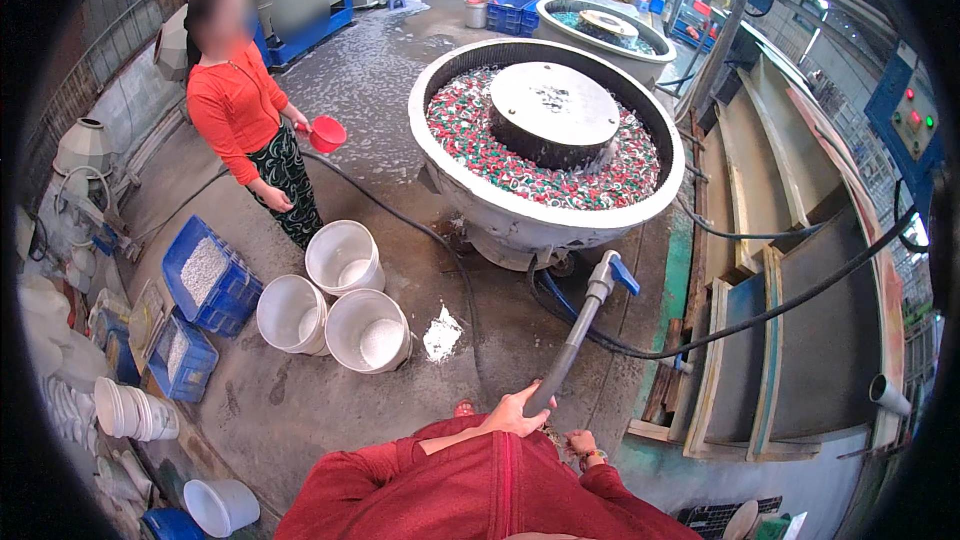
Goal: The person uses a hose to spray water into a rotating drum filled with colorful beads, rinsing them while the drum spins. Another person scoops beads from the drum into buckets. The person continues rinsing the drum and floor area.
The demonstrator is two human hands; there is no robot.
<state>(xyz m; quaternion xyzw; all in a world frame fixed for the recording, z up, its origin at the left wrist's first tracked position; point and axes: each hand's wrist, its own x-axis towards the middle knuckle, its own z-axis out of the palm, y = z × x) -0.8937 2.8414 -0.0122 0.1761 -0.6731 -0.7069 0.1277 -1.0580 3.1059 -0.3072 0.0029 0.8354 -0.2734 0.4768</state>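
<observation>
Gripping a grey pipe (572, 340) near its lower end, the left hand (515, 412) has its fingers wrapped round it. The pipe runs up and to the right from the hand, ending in a valve with a blue lever handle (622, 274) just below the rim of the big round tub (440, 175). The right hand (581, 443) sits just beside the left one, lower and to the right, with a bracelet at the wrist; its fingers look curled, but I can't tell whether they hold anything.

That tub is packed with small red, green and white pieces (470, 145) around a raised grey centre disc (553, 103). Black hoses (700, 335) snake over the wet concrete floor (400, 80) under it.

Left of the pipe stand three white buckets (343, 258) touching one another, with a splash of white stuff on the floor near them. Further left are blue crates (210, 285) holding pale granules, and stacked white bowls (130, 410) (right at the edge, a bit warped by the lens).

Another person in a red top (235, 105) stands past the buckets, holding a red scoop (326, 133). A second tub (600, 28) sits further back.
</observation>
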